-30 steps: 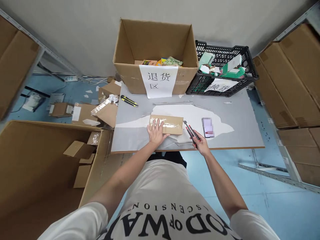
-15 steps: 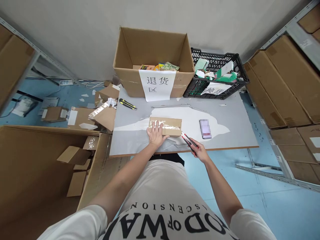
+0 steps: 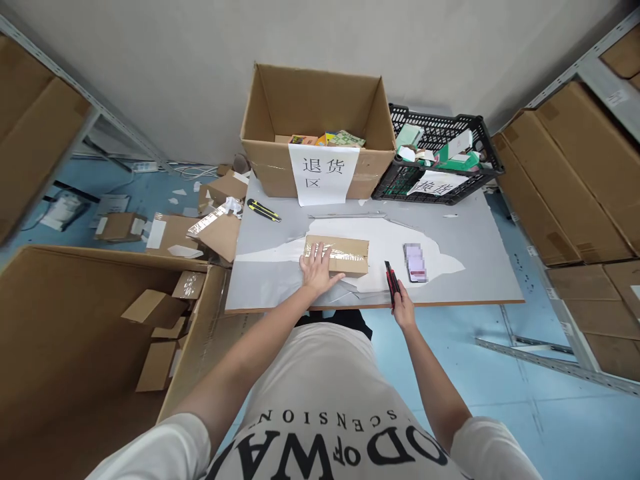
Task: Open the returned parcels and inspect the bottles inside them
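The left hand (image 3: pixel 319 273) is spread on a glossy-taped carton (image 3: pixel 353 255). A cutter (image 3: pixel 391 277) is gripped by the right hand (image 3: pixel 404 309).

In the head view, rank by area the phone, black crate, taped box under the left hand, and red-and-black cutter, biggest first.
1. Black crate
2. Taped box, partly covered by the left hand
3. Phone
4. Red-and-black cutter, partly hidden

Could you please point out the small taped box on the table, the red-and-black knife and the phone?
Small taped box (image 3: pixel 351 252), head view: on its taped top.
Red-and-black knife (image 3: pixel 391 280), head view: on its handle.
Phone (image 3: pixel 415 261), head view: on its screen.
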Available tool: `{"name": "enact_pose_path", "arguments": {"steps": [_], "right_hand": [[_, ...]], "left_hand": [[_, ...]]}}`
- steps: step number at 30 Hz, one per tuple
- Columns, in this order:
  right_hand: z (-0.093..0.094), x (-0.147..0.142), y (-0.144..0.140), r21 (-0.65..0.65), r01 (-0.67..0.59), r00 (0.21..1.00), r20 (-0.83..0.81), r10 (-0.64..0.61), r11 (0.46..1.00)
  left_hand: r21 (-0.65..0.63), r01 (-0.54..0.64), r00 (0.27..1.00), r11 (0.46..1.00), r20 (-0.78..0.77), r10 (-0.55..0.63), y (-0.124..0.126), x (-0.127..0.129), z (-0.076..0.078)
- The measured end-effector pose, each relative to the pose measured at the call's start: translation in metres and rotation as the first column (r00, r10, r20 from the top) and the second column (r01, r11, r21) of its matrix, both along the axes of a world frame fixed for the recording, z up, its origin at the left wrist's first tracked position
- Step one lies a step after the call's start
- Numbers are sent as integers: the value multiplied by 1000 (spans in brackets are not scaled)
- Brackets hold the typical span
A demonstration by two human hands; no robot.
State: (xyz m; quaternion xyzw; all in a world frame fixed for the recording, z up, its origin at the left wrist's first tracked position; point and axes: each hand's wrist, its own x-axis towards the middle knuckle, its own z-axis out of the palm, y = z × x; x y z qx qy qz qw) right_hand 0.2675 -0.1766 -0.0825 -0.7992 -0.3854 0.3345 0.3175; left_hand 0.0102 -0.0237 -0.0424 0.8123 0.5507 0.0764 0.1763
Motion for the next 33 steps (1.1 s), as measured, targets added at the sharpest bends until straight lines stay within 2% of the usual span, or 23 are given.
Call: {"name": "enact_pose_path", "arguments": {"steps": [3, 5, 8, 10, 12, 16, 19, 21, 23, 24, 25, 26, 28, 30, 33], "right_hand": [[-13, -7, 24, -91, -84, 952, 286, 107, 992], [-22, -11, 36, -203, -84, 916, 369, 156, 976], [-35, -14, 47, -393, -57, 844, 472, 254, 918], [-44, -16, 50, -445, -39, 804, 518, 293, 895], [-52, -17, 50, -452, -39, 776, 548, 312, 891], [-57, -22, 47, -458, -66, 780, 530, 332, 886], [-45, -26, 50, -429, -50, 811, 510, 288, 902], [-31, -28, 54, -323, -20, 854, 487, 184, 946], [-13, -33, 59, -179, -3, 946, 317, 61, 984], [-4, -37, 61, -123, 8, 988, 152, 11, 992], [5, -42, 62, -93, 23, 998, -52, -28, 995], [13, -49, 63, -89, 42, 964, -258, -64, 995], [25, -65, 63, -114, 79, 819, -560, -130, 990], [32, -82, 62, -115, 124, 701, -693, -169, 986], [34, -98, 65, -81, 233, 634, -743, -214, 969]], "left_hand": [[-27, -8, 993, 1000, 115, 11, 4, -10, 2], [-31, -9, 972, 999, 234, 16, 8, -20, -1], [15, 23, 911, 1000, 411, -27, 14, -38, -8], [34, 23, 871, 999, 491, -37, 20, -51, -12], [-10, -18, 841, 1000, 540, 21, 29, -63, -15], [-255, -108, 765, 961, 596, 244, 61, -79, -17], [-377, -100, 719, 921, 612, 329, 87, -81, -19], [-443, -56, 713, 895, 609, 347, 99, -78, -20], [-514, 3, 712, 858, 603, 359, 105, -74, -20], [-548, 22, 711, 836, 597, 372, 106, -72, -19], [-580, 30, 708, 814, 588, 392, 106, -69, -18], [-611, 32, 702, 791, 578, 417, 105, -67, -17], [-676, 30, 683, 737, 552, 479, 102, -63, -15], [-730, 21, 653, 683, 527, 543, 99, -59, -13], [-763, 1, 615, 646, 510, 601, 95, -56, -9]]}}
